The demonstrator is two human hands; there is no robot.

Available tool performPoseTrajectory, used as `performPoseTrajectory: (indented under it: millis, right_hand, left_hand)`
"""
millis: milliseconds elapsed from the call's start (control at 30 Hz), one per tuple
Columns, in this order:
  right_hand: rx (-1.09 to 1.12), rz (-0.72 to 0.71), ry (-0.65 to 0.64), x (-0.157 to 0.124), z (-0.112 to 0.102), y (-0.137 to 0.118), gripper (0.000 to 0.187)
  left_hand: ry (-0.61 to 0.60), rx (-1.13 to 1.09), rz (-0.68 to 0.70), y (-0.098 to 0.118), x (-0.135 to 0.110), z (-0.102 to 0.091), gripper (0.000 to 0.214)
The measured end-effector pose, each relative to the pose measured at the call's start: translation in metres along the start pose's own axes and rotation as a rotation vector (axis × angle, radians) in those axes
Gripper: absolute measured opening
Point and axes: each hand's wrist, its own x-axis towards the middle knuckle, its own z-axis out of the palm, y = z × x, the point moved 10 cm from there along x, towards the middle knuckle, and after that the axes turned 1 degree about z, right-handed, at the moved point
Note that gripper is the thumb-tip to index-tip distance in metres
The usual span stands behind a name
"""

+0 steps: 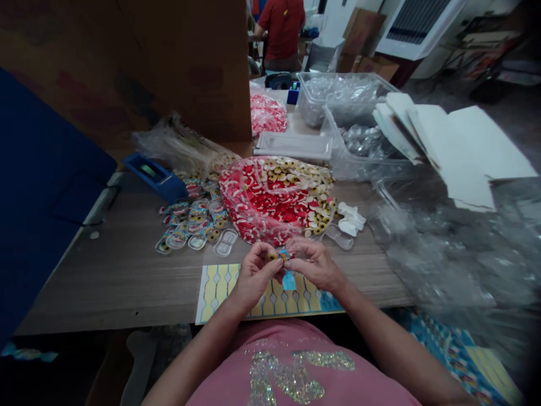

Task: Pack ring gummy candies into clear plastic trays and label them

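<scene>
hands [260, 269] together, pinching blue card [289, 281]; yellow sheet [220, 285] beneath

I count two bare hands from my end, the left hand [252, 276] and the right hand [320, 269], with one blue printed piece [284, 255] between them. Below that I make out one yellow patterned sheet [217, 285]. On the table I get two loose clear shells, a left shell [226, 242] and a right shell [340, 238], and one white disc [94, 235]. The filled packs [196, 217] overlap; I can't fix a number beyond several. I see two bags of red-and-white pieces, a front bag [276, 197] and a rear bag [269, 114], two clear tubs, a near tub [359, 171] and a far tub [307, 107], one lid [293, 145], and one co-worker [282, 31].
</scene>
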Motion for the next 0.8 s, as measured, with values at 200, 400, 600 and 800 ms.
performPoseTrajectory:
  millis: [200,400,600,800]
  right_hand:
    - [-0.176,-0.009,-0.222,0.016,0.001,-0.013,0.011]
    - [0.317,0.203,0.168,0.005,-0.001,0.023,0.027]
    - [0.364,0.17,0.369,-0.013,-0.01,0.034,0.056]
    - [0.082,-0.023,0.228,-0.009,-0.007,0.004,0.067]
  left_hand:
    - [-0.213,0.309,-0.018,0.013,0.006,0.011,0.021]
    - [0.157,0.171,0.099,0.007,0.006,-0.026,0.02]
    - [0.105,0.039,0.038,-0.014,0.005,-0.017,0.02]
    - [0.021,-0.019,-0.042,-0.018,0.007,-0.014,0.021]
